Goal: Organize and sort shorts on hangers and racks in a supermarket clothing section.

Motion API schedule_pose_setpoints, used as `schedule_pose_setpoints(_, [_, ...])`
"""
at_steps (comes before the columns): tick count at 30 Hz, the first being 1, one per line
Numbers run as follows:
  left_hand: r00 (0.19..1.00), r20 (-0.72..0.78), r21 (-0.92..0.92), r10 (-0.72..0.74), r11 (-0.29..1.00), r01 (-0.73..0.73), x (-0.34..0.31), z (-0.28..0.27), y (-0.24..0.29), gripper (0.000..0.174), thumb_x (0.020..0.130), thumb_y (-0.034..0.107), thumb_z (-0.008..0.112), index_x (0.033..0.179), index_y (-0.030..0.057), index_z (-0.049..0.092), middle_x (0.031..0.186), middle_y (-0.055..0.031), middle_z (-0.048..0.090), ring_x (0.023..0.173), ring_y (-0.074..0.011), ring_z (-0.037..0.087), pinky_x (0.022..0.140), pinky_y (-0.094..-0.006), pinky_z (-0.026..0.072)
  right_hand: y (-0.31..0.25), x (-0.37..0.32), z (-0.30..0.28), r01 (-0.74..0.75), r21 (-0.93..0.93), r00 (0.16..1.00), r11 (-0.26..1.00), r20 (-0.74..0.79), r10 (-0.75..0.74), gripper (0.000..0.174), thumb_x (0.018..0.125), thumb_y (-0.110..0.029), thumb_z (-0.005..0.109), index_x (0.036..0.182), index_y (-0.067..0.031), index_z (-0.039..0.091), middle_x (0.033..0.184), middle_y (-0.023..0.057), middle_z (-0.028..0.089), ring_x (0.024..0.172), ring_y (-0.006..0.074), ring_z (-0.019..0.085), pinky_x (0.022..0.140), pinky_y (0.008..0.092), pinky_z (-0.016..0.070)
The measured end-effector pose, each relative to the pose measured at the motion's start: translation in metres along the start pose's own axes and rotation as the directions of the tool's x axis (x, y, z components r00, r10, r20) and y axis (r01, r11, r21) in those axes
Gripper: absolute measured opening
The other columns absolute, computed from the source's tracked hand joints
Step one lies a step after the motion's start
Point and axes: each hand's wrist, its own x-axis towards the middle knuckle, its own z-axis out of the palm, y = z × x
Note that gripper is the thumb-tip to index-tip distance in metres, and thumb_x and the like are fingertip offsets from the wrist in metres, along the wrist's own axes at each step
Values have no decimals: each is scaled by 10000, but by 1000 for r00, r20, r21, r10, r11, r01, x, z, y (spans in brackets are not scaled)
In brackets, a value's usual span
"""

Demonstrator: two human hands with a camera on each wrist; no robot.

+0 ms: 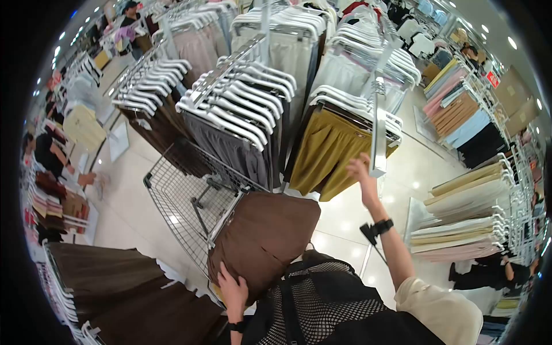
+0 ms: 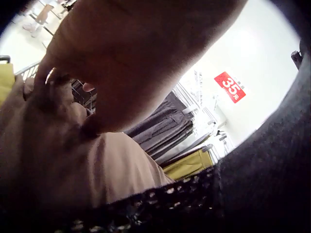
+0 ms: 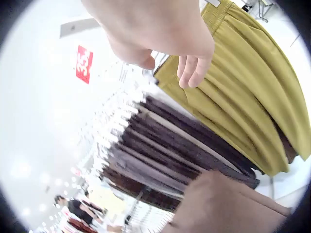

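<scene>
Left grip [image 1: 233,293] tight on brown bundle [image 1: 264,236] at cart [image 1: 172,195] rim; right grip [image 1: 359,169] loose-fingered beside mustard skirts [image 1: 328,149].

The head view looks down over the clothes racks; both wrist views sit close under the palms, facing up, sharing the mustard trousers [image 1: 330,150] and red sign [image 3: 84,64].

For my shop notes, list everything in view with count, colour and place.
wire cart: one, grey, centre-left floor
brown bundle: one, brown, on the wire cart's edge
grey garments: one row, dark grey, centre rack
mustard garments: several, mustard, hanging right of centre
folded stacks: several, cream and beige, right shelves
red sign: one, red with white 35, background
mesh fabric: one piece, black, person's chest
left hand: grips the brown bundle's lower edge
right hand: raised beside mustard garments, fingers loose, holding nothing
</scene>
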Motion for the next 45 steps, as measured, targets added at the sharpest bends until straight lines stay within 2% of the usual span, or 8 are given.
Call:
schedule_pose_setpoints(2, [999,38,20,9,1000,-10,-7,21,6,877,937,184,682,1668,29,223,1588,-489,267,1481,-616,313,1243,-563,311,3,47,-17,41,421,993,906,80,-82,429,1139,-286,497,1444,16,516,1272,180,712,948,215,736,839,355,624])
schedule_pose_setpoints(4, [998,53,94,-47,995,42,-13,27,30,853,939,221,691,1658,40,271,1626,-466,212,1531,-581,251,1249,-574,295,-18,93,-24,-163,543,981,824,181,74,545,1148,-415,457,1506,-6,485,1398,167,650,1097,225,697,945,367,587])
schedule_pose_setpoints(14, [997,68,14,46,999,-47,-65,48,100,703,964,236,702,1587,63,428,1655,-376,278,1547,-535,267,1246,-570,308,-25,160,-21,-142,514,970,846,243,15,462,1138,-337,522,1416,26,588,1383,148,689,1228,228,676,984,357,568])
schedule_pose_setpoints(27, [923,91,-77,373,927,-367,-67,64,218,514,993,124,662,1496,120,554,1653,-261,355,1535,-447,356,1242,-493,346,-71,32,-103,-16,528,959,849,248,-137,356,1154,-304,514,1304,-4,634,1266,200,749,1031,229,769,743,294,615])
schedule_pose_setpoints(36, [825,133,-406,549,789,-460,2,105,298,988,947,63,741,1704,51,106,1736,-216,217,1605,-365,262,1271,-528,297,-87,-48,-185,20,504,933,864,300,-197,269,1121,-185,579,1309,5,603,1185,212,777,906,227,795,697,282,619])
schedule_pose_setpoints(40, [689,200,-502,696,677,-538,34,133,336,1047,916,66,794,1699,24,101,1752,-195,189,1635,-332,183,1285,-504,275,-114,-80,-199,-7,513,916,858,347,-201,241,1102,-117,593,1299,20,606,1156,200,783,859,220,800,671,270,617])
schedule_pose_setpoints(41, [553,156,-334,818,571,-750,41,139,345,1001,909,55,804,1690,33,177,1731,-164,253,1605,-290,265,1270,-443,319,-120,-89,-198,6,555,908,832,345,-237,246,1090,-82,602,1307,33,609,1116,177,787,853,213,801,662,257,613])
schedule_pose_setpoints(45, [386,512,-563,768,639,-524,18,154,369,871,925,96,791,1642,45,299,1642,-139,376,1503,-258,383,1206,-410,384,-147,-113,-195,-6,570,877,822,398,-270,248,1078,-47,611,1298,68,618,1036,147,779,840,213,800,630,242,596])
